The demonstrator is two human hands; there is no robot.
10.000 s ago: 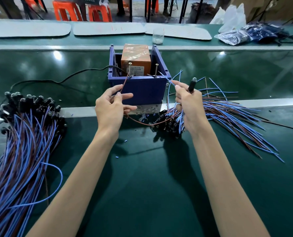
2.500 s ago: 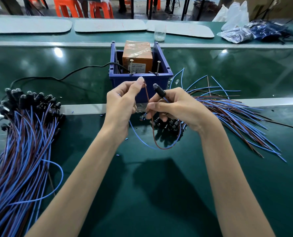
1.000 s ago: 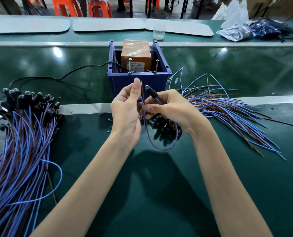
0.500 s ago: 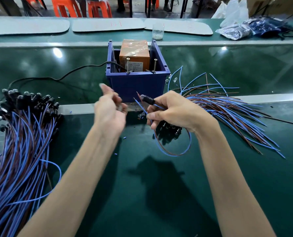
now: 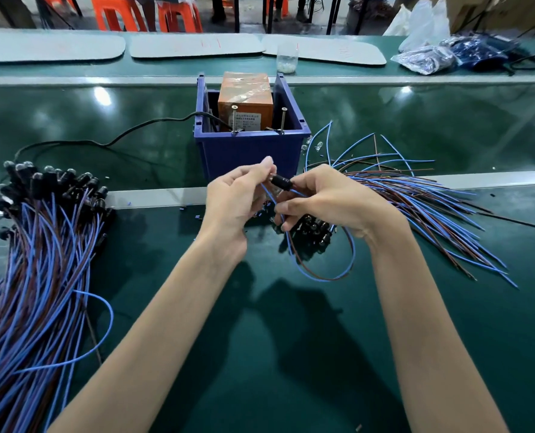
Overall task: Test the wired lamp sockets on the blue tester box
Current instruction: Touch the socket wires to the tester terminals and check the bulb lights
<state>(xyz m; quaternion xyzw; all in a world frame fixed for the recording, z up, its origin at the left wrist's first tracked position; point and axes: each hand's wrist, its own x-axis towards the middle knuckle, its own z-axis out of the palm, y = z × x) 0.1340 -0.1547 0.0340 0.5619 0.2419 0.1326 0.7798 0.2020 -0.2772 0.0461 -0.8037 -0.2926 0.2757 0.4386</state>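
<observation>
Socket (image 5: 281, 182) of black plastic, small and cylindrical, held between both hands just in front of the blue plastic tester box (image 5: 250, 153).

The right hand (image 5: 328, 203) grips the socket's rear end, and its blue and brown wire tails (image 5: 322, 277) hang in a loop below the wrist. The left hand (image 5: 233, 200) pinches the front end with thumb and forefinger. The box stands on the dark green surface (image 5: 291, 354) with an orange block (image 5: 246, 92) inside and two upright metal screws (image 5: 235, 120) at its near wall. A black cable (image 5: 135, 132) runs off to the left. A loose pile of wired sockets (image 5: 422, 201) lies just right of the hands. A larger bundle of the same (image 5: 41, 260) lies well apart on the left, and a clear plastic cup (image 5: 287, 59) stands beyond the box.
</observation>
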